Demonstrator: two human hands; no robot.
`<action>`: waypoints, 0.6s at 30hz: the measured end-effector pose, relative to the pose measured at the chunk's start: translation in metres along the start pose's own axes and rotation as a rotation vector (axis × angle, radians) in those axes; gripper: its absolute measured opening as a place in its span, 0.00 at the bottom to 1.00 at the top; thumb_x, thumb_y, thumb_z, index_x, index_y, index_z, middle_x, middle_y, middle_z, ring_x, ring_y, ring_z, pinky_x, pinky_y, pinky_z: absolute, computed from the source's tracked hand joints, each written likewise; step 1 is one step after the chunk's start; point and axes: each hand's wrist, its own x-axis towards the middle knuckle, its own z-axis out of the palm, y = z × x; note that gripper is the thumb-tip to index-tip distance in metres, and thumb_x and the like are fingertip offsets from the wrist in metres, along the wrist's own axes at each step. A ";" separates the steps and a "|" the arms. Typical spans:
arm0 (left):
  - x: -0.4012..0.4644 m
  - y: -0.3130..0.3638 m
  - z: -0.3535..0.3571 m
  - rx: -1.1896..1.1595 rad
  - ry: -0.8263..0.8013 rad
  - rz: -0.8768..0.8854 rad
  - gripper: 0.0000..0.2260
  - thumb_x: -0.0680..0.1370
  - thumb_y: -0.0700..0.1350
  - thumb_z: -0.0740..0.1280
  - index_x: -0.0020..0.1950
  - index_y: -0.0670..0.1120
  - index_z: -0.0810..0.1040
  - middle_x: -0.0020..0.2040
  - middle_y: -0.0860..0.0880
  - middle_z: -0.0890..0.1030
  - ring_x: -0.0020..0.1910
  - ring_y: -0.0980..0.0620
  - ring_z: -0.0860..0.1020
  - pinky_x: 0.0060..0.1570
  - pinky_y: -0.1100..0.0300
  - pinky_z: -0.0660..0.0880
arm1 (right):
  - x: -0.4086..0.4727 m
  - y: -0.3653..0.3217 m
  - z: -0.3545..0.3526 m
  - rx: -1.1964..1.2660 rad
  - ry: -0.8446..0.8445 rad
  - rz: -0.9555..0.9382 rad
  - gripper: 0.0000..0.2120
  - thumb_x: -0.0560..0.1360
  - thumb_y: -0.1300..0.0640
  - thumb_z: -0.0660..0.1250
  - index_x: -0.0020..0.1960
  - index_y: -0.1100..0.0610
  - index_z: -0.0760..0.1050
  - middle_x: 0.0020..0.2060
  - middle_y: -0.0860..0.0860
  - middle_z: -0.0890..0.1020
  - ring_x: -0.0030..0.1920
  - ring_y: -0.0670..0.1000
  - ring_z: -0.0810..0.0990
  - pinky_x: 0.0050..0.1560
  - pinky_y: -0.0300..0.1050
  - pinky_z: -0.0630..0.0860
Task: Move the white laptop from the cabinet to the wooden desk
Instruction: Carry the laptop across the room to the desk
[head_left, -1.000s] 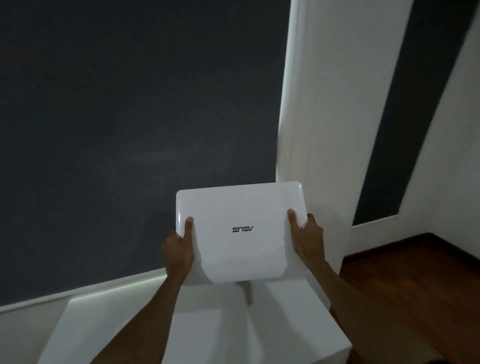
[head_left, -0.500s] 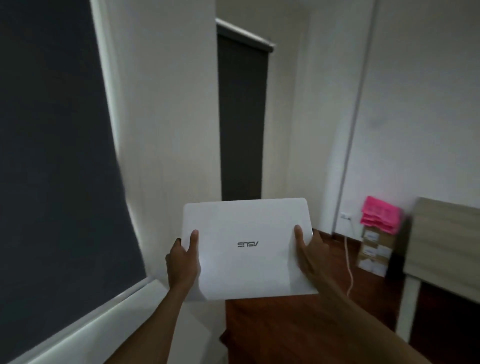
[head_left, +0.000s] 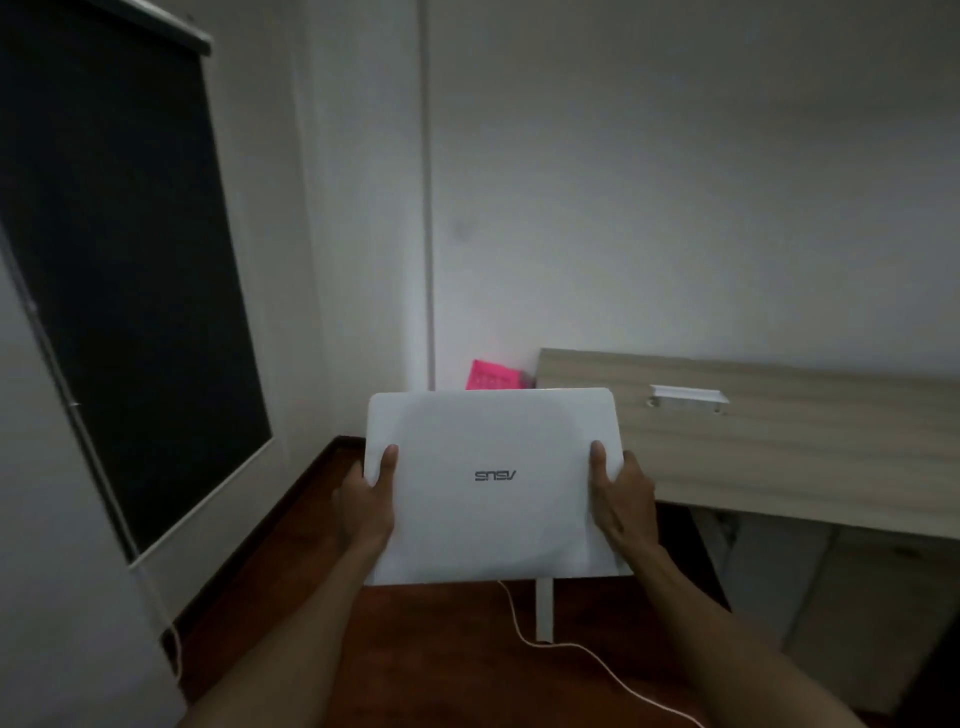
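Note:
I hold the closed white laptop (head_left: 493, 483) flat in front of me, in the air, its logo facing up. My left hand (head_left: 366, 499) grips its left edge with the thumb on top. My right hand (head_left: 621, 499) grips its right edge the same way. The wooden desk (head_left: 779, 447) stands just beyond and to the right of the laptop, against the white wall; the laptop covers the desk's left corner. The cabinet is out of view.
A white handle-shaped object (head_left: 685, 397) lies on the desk. A pink stack (head_left: 491, 375) sits behind the desk's left end. A white cable (head_left: 571, 649) trails across the dark wood floor past the white desk leg (head_left: 544, 608). A dark roller blind (head_left: 119, 270) hangs at left.
My view has swung right from the dark blind and the white cabinet toward the desk. The laptop stays held in both hands, and the desk is now close in front.

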 end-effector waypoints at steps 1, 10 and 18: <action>-0.001 0.003 0.016 -0.001 -0.033 0.017 0.23 0.77 0.65 0.60 0.46 0.44 0.77 0.39 0.51 0.79 0.40 0.50 0.78 0.39 0.58 0.70 | 0.007 0.011 -0.008 -0.017 0.021 0.013 0.35 0.72 0.24 0.49 0.51 0.55 0.74 0.45 0.55 0.82 0.44 0.59 0.82 0.48 0.58 0.81; 0.036 -0.011 0.138 0.036 -0.212 0.092 0.27 0.77 0.66 0.56 0.42 0.43 0.79 0.37 0.48 0.83 0.35 0.51 0.82 0.32 0.61 0.73 | 0.068 0.077 -0.028 -0.092 0.155 0.146 0.31 0.75 0.29 0.50 0.50 0.56 0.74 0.42 0.54 0.80 0.42 0.57 0.80 0.44 0.51 0.78; 0.132 -0.036 0.225 0.003 -0.246 0.074 0.27 0.77 0.66 0.58 0.44 0.43 0.81 0.40 0.47 0.84 0.36 0.51 0.82 0.36 0.58 0.77 | 0.157 0.099 0.028 -0.102 0.147 0.185 0.30 0.77 0.31 0.51 0.50 0.57 0.74 0.43 0.55 0.81 0.42 0.56 0.81 0.43 0.51 0.77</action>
